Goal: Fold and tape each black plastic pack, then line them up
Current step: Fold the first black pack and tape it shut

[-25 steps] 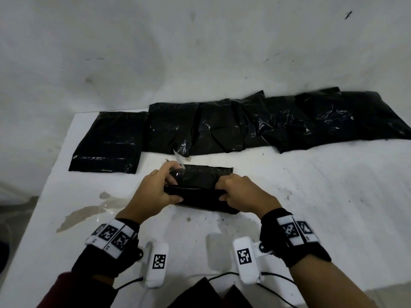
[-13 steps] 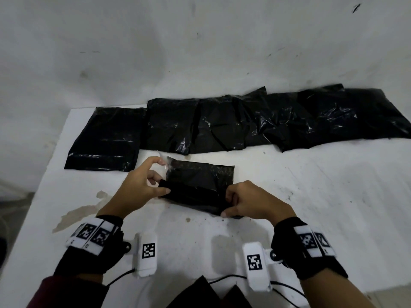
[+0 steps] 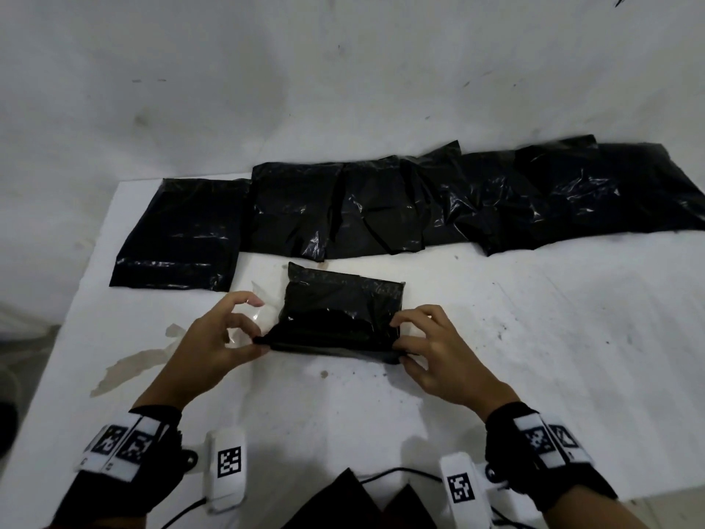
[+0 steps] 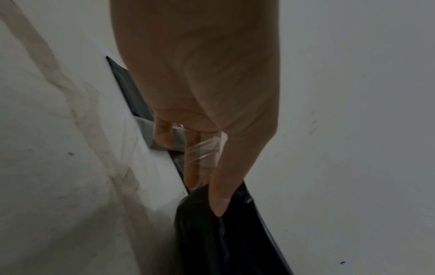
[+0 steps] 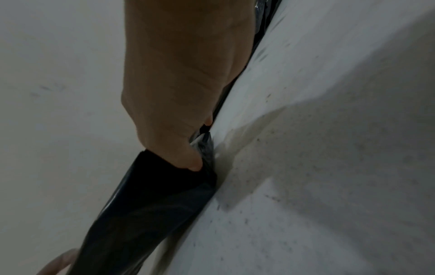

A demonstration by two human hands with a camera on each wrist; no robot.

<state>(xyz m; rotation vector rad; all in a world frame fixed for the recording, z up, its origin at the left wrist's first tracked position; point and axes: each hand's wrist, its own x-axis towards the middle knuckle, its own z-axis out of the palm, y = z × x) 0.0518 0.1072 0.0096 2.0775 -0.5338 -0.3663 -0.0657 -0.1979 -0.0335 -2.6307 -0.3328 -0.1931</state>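
A black plastic pack lies mid-table, its near edge folded into a thick roll. My left hand pinches the roll's left end between thumb and fingers, with a strip of clear tape stuck between that hand and the pack. In the left wrist view the tape crosses my fingers above the pack. My right hand pinches the roll's right end. Seen from the right wrist, its thumb presses into the pack.
Several black packs lie in an overlapping row along the wall, the leftmost pack flat by the table's left edge. A brownish tape stain marks the table at the near left. Cables run along the near edge.
Both hands have slid from the top of the pack out to its two ends. The left hand drew the tape strip leftward, and the pack's far flap now lies flat.
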